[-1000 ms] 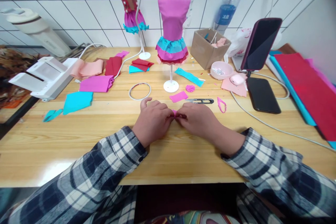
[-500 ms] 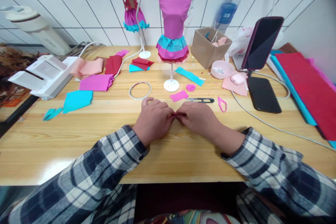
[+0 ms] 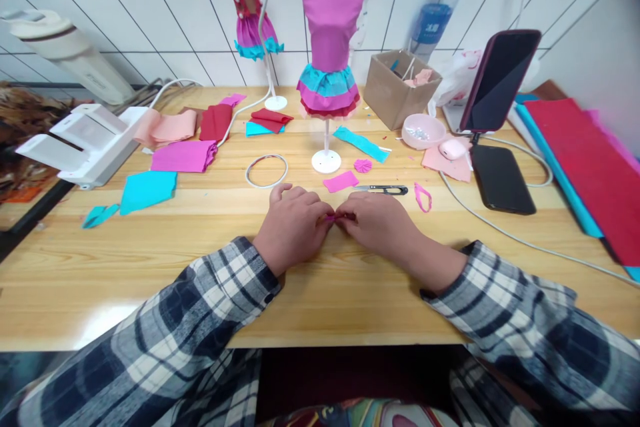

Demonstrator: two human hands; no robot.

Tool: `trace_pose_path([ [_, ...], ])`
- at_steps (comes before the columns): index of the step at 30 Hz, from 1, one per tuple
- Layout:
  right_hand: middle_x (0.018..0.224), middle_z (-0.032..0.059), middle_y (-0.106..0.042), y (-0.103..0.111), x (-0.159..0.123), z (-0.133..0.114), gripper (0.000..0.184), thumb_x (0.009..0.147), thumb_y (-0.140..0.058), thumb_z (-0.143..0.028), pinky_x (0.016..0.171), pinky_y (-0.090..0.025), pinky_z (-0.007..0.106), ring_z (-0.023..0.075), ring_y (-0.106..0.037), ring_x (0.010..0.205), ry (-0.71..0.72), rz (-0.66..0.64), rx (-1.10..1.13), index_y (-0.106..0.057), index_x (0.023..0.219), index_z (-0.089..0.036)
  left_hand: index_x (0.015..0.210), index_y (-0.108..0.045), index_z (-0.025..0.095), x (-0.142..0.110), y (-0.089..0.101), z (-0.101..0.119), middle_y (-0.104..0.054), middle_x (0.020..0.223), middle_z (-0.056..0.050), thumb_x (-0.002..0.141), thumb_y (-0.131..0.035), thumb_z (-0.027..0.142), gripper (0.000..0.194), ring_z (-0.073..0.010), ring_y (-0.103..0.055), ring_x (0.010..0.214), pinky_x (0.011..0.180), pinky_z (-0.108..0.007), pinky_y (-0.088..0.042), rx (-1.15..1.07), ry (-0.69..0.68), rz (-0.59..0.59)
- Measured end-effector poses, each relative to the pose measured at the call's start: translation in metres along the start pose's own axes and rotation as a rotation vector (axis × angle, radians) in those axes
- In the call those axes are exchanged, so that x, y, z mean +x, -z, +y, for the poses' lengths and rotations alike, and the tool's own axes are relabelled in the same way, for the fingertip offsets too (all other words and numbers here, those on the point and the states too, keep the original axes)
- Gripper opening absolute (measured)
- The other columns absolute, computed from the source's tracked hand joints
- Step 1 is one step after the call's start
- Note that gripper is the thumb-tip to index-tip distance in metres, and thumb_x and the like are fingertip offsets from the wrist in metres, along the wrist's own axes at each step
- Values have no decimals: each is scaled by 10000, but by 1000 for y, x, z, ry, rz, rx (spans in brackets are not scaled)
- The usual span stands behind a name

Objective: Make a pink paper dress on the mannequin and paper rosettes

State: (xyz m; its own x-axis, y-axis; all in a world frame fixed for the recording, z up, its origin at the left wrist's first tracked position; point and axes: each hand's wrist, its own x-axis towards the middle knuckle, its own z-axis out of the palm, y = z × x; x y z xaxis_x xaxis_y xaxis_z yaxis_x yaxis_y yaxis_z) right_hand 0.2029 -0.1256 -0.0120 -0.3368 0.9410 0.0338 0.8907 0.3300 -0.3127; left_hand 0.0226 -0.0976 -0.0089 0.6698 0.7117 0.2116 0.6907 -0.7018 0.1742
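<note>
My left hand and my right hand meet fingertip to fingertip over the front of the wooden table. Between them they pinch a small piece of magenta crepe paper, mostly hidden by the fingers. Just beyond lie a flat pink paper strip, a pleated pink rosette and black thread snips. Behind these a small dress form wears a magenta top and a ruffled skirt of blue, magenta and red. A pink paper loop rests right of my right hand.
A white cable ring and folded blue paper lie to the left. At the right are a pink bowl of beads, a cardboard box, a black phone and a propped phone. A cable crosses the right side.
Both hands stay nearly in place, still pinching. A bit more of the magenta paper shows between the fingertips now.
</note>
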Motion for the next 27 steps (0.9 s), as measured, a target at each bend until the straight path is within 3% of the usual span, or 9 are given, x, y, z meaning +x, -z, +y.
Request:
trace_pose_path([
  [6,846,23,-665,0,-1,0,194,902,-522,-269,630,-329,277,158,-581,782,-1,31,14,-709,937,-233,776,-690,220,0,2,0,-688,799,-39,858,-555,294,175,-235,-576,838,967,-513,-292,11,-1,1],
  [12,831,20,-662,0,0,1,182,898,-537,-283,611,-311,275,154,-575,769,-8,-3,6,-709,869,-231,742,-663,211,-1,1,-1,-678,783,-38,847,-582,318,170,-237,-571,834,983,-524,-282,20,9,8],
  [18,834,19,-665,-1,-1,2,197,907,-533,-309,600,-304,275,151,-581,769,6,19,-2,-703,859,-221,955,-697,228,-1,0,-3,-679,866,-56,894,-520,308,204,-237,-565,858,899,-462,-343,25,-47,17],
  [22,845,19,-665,-2,0,2,180,902,-546,-300,608,-311,274,152,-578,774,-7,15,21,-709,876,-228,804,-694,207,1,-1,-3,-660,810,-58,891,-520,320,225,-236,-555,821,796,-427,-366,44,-72,-13],
  [27,848,23,-656,-3,0,2,177,905,-530,-264,604,-307,273,152,-574,782,27,22,21,-695,871,-209,756,-654,181,1,1,-2,-635,779,-69,874,-527,311,217,-238,-545,806,760,-405,-384,33,-63,-48],
])
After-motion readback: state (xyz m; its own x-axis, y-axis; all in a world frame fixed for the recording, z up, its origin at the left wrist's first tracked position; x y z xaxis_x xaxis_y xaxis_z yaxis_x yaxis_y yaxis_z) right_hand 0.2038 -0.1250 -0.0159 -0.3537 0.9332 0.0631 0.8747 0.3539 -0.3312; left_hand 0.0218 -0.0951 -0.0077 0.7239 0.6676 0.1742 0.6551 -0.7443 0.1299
